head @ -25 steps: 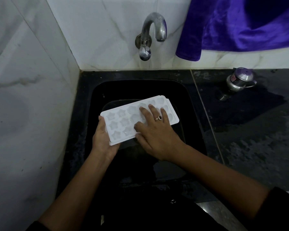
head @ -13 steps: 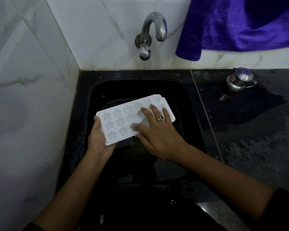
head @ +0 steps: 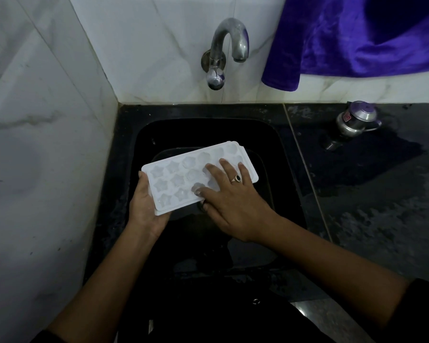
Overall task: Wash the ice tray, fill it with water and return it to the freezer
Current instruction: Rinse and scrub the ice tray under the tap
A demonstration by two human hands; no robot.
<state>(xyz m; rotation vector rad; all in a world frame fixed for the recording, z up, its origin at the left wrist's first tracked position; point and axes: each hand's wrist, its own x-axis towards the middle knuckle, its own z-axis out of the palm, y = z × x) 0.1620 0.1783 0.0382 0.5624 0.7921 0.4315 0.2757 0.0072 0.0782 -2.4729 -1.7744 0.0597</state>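
One white plastic ice tray (head: 176,180) was seen in the single head view, held over the black sink (head: 286,154) and tilted slightly, with its far end higher in the frame. It lay between the two hands. Its short near-left end was cupped in the left hand (head: 146,209), and its right half was covered from above by the right hand (head: 235,201). The tray was rectangular with rounded corners and a thin flat rim. Star-shaped and round cavities were moulded into it in three rows, and they looked glossy and translucent. The sink basin was dark and smooth. It was set into a black stone counter (head: 382,194) that showed wet, mottled patches. The left hand was curled round the tray's end, with the thumb laid along the edge and the palm underneath. The fingers beneath could not be seen. The right hand was spread flat, its straight fingers (head: 227,169) resting across the cavities and the forefinger tip pressed into one of them. A ring (head: 236,179) with a dark stone was worn on it. A curved metal tap (head: 229,43) was fixed to the veined white marble wall (head: 47,120) above the sink. A purple velvety cloth (head: 357,33) hung at the upper right, and a small metal pot (head: 357,118) stood on the counter.
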